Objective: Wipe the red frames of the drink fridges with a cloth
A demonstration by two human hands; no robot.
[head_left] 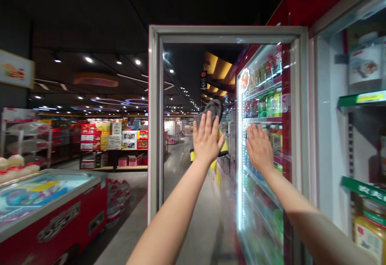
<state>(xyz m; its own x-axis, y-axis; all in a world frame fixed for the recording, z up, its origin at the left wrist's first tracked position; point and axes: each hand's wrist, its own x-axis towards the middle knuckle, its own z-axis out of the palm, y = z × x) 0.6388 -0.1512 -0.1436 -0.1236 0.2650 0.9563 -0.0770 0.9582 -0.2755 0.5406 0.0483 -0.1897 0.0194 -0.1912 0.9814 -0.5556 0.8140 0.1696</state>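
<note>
My left hand [207, 138] is flat, fingers stretched upward, and holds a grey and yellow cloth [214, 107] against the glass of an open cooler door [154, 108]. The cloth's grey part bunches above my fingertips, and its yellow edge shows on both sides of the hand. To the right, my right hand [259, 146] lies with its palm toward the same pane, fingers out and nothing in them. Whether its palm touches the glass I cannot tell. Lit shelves of bottles [265, 104] show in the glass behind it.
On the right, the cooler's shelves [362, 98] hold large jars and bottles [366, 62]. A red chest freezer [69, 216] stands at the lower left, beside packs of bottles [117, 196] on the floor. Boxed goods [114, 138] fill a display further back.
</note>
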